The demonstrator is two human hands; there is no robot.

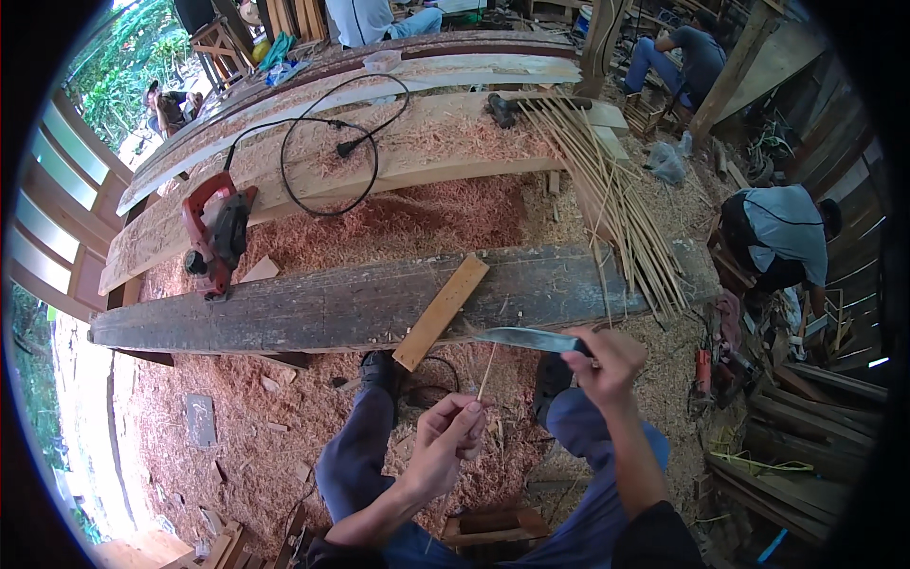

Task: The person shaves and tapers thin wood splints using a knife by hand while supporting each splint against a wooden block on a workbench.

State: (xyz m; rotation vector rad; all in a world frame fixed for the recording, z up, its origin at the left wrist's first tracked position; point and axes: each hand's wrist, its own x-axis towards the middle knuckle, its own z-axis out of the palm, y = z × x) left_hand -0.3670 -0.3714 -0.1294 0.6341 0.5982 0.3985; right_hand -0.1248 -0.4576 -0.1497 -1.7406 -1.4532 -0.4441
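Observation:
Between the fingertips of my left hand [449, 438] a thin wooden stick [487, 374] is pinched, its tip slanting up and away from me. My right hand [608, 366] is wrapped round the dark handle of a knife [531, 339], whose blade points left. The blade's tip lies near the top of the stick; whether they touch I cannot tell. Just beyond both hands, a short flat wooden board [442, 313] rests across a dark weathered plank [332, 303] and juts over its near edge.
A bundle of thin sticks [626, 213] lies over the planks at right. A red electric planer [219, 232] with a looped black cord [376, 171] sits at left. A hammer [502, 109] rests on the pale plank [436, 161]. Shavings cover the floor; several people work around.

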